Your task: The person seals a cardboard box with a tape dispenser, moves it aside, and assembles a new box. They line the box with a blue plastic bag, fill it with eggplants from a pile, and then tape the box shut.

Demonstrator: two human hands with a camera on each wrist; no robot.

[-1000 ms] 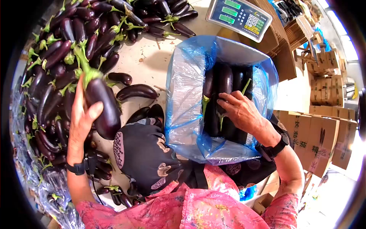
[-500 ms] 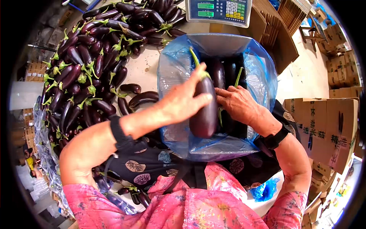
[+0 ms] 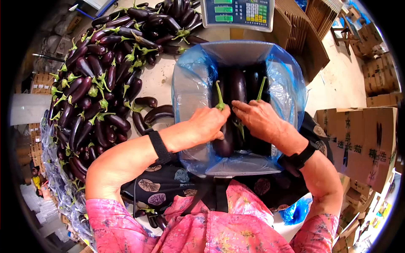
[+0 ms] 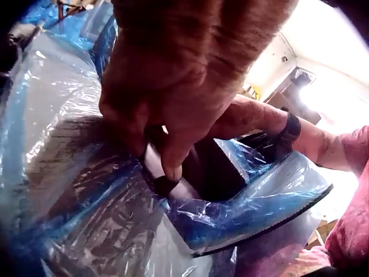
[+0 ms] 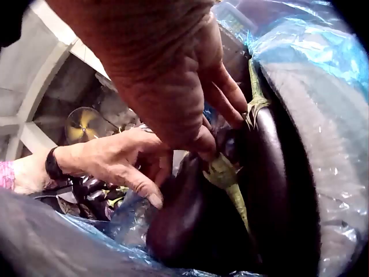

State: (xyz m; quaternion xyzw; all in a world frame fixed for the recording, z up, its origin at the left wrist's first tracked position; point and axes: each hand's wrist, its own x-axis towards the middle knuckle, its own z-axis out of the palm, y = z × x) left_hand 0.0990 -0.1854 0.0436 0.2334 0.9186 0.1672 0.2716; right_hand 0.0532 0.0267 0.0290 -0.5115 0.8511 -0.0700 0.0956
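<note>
An eggplant (image 3: 223, 141) with its green stem upward lies at the left side of the blue-lined box (image 3: 192, 80). The left hand (image 3: 209, 124) grips it near the stem; in the left wrist view the thumb lies on its dark skin. Beside it the right hand (image 3: 263, 122) rests with extended fingers on eggplants in the box. From the right wrist view, the right hand (image 5: 167, 75) has its fingertips by two green caps, one on a long eggplant (image 5: 268, 173) along the box wall, and the left hand (image 5: 118, 161) touches the neighbouring eggplant (image 5: 184, 213).
A large heap of eggplants (image 3: 86, 88) covers the floor at the left. Behind the box stands a scale display (image 3: 238, 12), with folded cardboard (image 3: 295, 38) to its right. Printed cartons (image 3: 358, 139) stand at the right, and a blue plastic bag (image 3: 295, 211) lies near the person.
The left hand has carried its eggplant from above the heap rightward and down into the box. The right hand has stayed on the eggplants in the box. The head view has shifted.
</note>
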